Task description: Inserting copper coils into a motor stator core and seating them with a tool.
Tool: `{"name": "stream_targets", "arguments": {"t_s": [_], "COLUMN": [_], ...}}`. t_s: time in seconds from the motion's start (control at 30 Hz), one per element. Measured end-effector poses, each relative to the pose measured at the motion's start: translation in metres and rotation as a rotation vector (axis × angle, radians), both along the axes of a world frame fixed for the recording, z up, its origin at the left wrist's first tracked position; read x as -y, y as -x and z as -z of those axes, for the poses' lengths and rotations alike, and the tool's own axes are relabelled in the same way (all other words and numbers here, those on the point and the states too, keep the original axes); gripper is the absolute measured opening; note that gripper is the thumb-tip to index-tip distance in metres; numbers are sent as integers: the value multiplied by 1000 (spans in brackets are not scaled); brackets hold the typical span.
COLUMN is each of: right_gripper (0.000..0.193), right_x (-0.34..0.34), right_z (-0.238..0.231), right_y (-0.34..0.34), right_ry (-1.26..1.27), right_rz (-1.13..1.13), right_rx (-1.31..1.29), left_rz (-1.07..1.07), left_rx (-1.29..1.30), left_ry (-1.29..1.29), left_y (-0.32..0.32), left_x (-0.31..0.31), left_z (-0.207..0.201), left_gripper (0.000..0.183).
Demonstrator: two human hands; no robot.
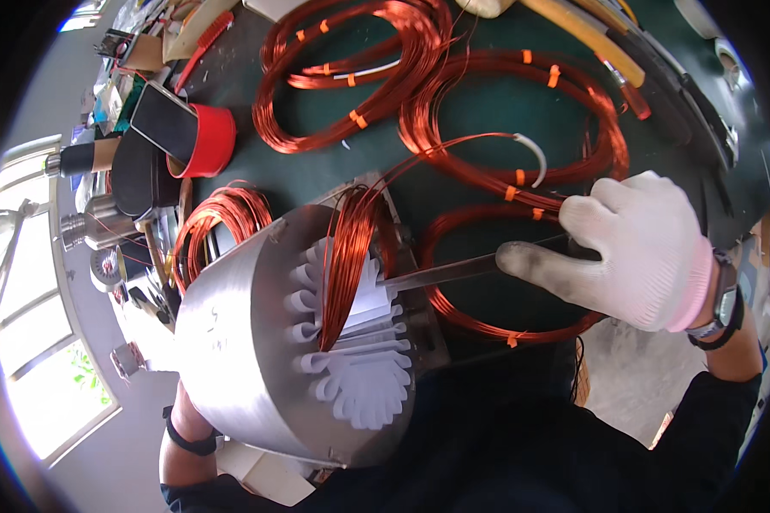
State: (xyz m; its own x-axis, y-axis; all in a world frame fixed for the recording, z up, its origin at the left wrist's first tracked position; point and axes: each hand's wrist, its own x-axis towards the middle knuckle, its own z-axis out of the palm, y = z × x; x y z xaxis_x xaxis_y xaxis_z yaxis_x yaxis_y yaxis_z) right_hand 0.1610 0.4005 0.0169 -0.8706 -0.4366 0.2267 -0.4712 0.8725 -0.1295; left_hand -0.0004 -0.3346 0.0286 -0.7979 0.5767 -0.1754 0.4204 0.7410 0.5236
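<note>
A silver, cone-shaped metal motor housing (231, 342) lies tilted in front of me, its open end toward the right. White paper slot liners (364, 389) stand folded in loops around its inner ring. A bundle of copper winding wire (348, 265) runs into the upper slots. My right hand (633, 248), in a white knit glove, is closed around a long, flat, dark metal strip (453, 272), with the thumb laid along it. The strip's far end meets the paper liners beside the bundle. Of my left hand (190, 417) only the wrist area shows; the housing hides the fingers.
Large copper wire coils (513, 60) tied with orange bands lie on the dark green table (351, 179). A smaller coil (222, 214) rests behind the housing. A phone (164, 118) leans in a red holder (214, 141). Hammer-like handles (586, 38) and a screwdriver (629, 92) lie at the far right.
</note>
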Motion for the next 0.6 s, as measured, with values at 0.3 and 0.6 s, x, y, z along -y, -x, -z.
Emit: {"name": "stream_targets", "arguments": {"t_s": [0.3,0.6], "right_gripper": [26,29], "right_x": [47,85], "right_z": [18,34], "right_y": [38,54], "right_ry": [259,284], "right_rz": [-147,-275], "right_rx": [78,77], "left_rz": [-161,-237], "left_rx": [106,122], "left_ry": [2,-95], "left_y": [-15,0], "left_x": [-126,-172], "left_z": [49,54], "left_gripper": [39,38]}}
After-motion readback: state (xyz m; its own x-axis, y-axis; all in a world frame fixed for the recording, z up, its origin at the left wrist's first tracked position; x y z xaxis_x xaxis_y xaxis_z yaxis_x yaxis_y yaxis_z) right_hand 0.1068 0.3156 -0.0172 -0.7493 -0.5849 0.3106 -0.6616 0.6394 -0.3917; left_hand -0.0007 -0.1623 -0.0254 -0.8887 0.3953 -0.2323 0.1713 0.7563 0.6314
